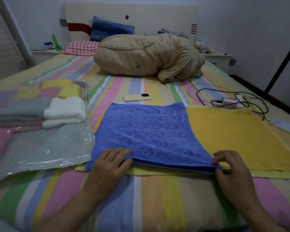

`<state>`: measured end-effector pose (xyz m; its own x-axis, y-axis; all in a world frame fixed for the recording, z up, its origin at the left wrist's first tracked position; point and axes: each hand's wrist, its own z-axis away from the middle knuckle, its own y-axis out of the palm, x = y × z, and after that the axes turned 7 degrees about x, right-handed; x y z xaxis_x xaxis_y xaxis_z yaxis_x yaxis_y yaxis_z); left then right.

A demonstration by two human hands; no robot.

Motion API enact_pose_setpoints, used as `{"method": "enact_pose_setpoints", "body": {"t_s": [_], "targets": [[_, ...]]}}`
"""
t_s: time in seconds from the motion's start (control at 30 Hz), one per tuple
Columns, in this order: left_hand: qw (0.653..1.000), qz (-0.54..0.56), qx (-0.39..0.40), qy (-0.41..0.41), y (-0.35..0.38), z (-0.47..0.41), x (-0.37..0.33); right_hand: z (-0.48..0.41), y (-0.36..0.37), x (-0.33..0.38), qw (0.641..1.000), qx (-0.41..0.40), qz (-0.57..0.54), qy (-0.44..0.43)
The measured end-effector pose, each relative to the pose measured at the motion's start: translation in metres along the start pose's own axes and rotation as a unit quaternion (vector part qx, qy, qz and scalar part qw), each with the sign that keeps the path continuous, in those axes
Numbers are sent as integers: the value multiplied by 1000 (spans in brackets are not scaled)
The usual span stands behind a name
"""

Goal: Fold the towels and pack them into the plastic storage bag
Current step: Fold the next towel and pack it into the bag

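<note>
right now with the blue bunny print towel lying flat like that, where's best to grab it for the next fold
Probably by the two near corners of the blue bunny-print towel, coming from the near edge, where the left hand and right hand already grip it. It lies flat on the yellow towel, so pinch only the blue layers.

left hand point(111, 162) grips near edge of blue rabbit-print towel point(149, 131) | right hand point(231, 166) pinches its near right corner | towel lies on yellow towel point(238, 136) | folded towels point(64, 111) inside clear plastic storage bag point(45, 148) at left | phone point(137, 97) behind
</note>
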<state>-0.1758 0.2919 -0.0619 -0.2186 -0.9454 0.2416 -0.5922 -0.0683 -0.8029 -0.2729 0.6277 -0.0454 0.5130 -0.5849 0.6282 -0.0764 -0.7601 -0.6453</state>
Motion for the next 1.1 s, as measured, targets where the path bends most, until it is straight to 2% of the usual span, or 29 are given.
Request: {"method": "enact_pose_setpoints", "body": {"t_s": [0.1, 0.47, 0.67, 0.87, 1.0, 1.1], "targets": [[999, -22, 10, -25, 3, 8, 14, 0, -2, -4, 1000, 1, -1, -2], [998, -56, -13, -26, -18, 34, 53, 6, -4, -6, 998, 1, 58, 18], [997, 2, -43, 58, -42, 31, 41, 11, -20, -11, 997, -8, 71, 5], [993, 9, -15, 118, -68, 61, 32, 40, -38, -15, 987, 90, 116, -71], [990, 10, -17, 136, -62, 86, 28, 56, -33, -15, 981, 101, 143, -80], [994, 21, 1, 105, -54, 96, 25, 62, -33, -12, 973, 106, 184, -88]]}}
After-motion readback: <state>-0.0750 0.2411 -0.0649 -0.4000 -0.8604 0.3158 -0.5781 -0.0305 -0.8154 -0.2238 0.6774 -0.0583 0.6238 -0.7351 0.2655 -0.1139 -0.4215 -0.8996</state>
